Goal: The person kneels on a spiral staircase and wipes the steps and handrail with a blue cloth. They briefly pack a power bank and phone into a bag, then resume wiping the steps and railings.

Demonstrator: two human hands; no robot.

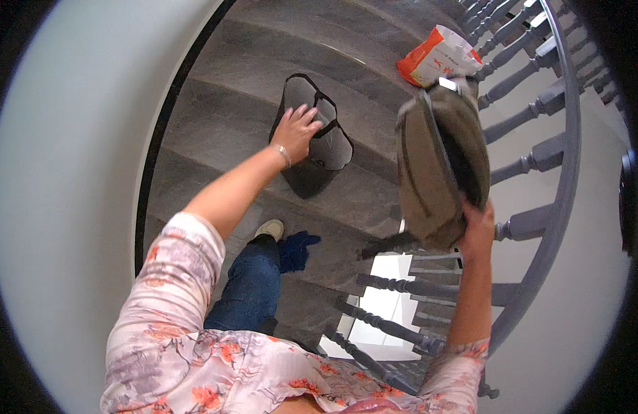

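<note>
My right hand point(477, 227) grips the lower end of a brown-olive backpack point(427, 176), which I hold up beside the banister with its dark opening partly showing. My left hand point(297, 132), with a silver-coloured band at the wrist, reaches over an open dark tote bag point(311, 178) with a light grey lining. Its fingers are spread near the bag's black handle; whether they touch it I cannot tell. The tote stands on the stairs. Beyond the backpack, a red and white plastic bag point(443, 57) bearing writing rests on a higher step.
A curved grey staircase point(210, 124) runs between a white wall point(76, 155) and a grey banister rail point(570, 119) with turned balusters. A dark blue cloth point(298, 251) lies on a step beside my light shoe point(271, 228).
</note>
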